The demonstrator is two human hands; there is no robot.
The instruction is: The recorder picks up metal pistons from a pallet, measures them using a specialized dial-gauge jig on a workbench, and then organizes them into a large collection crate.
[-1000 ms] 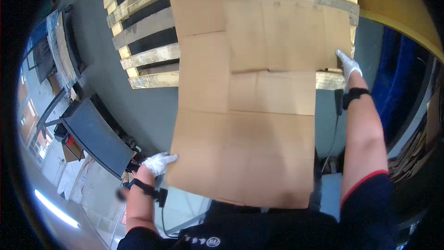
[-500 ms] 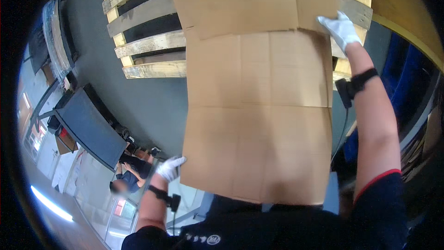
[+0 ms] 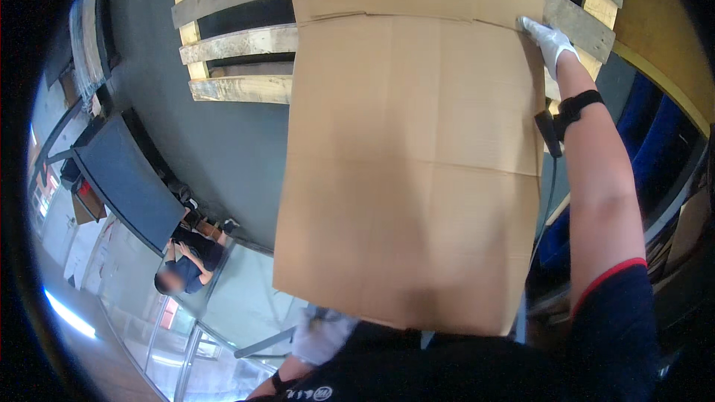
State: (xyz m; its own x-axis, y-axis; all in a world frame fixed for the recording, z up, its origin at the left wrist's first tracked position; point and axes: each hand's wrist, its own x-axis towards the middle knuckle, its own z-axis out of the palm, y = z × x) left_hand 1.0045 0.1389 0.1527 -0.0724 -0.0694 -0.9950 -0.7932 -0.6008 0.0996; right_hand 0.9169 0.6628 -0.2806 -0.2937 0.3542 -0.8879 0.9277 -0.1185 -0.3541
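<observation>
A large creased brown flattened cardboard box [image 3: 417, 179] stretches from the top of the view down to my torso. A slit between its flaps runs across the upper part. At its upper right edge my white-gloved right hand [image 3: 550, 43] is closed, gripping the cardboard's side. My left hand [image 3: 324, 333], also gloved in white, is at the lower left corner close to my body. Its fingers are blurred and partly covered by the cardboard, so their grip cannot be made out. Part of a wooden pallet [image 3: 238, 89] shows beyond and under the cardboard.
A grey floor [image 3: 208, 145] lies left of the cardboard. Farther left stand a dark table-like panel [image 3: 126, 179] and a seated person [image 3: 195, 257]. Blue material [image 3: 640, 123] and a yellow curved edge [image 3: 663, 78] are on the right. A cable [image 3: 550, 201] hangs from my right wrist strap.
My left hand has moved from the cardboard's left edge down and right to its lower corner. The cardboard's lower left corner has shifted slightly left. My right hand stays at the upper right edge.
</observation>
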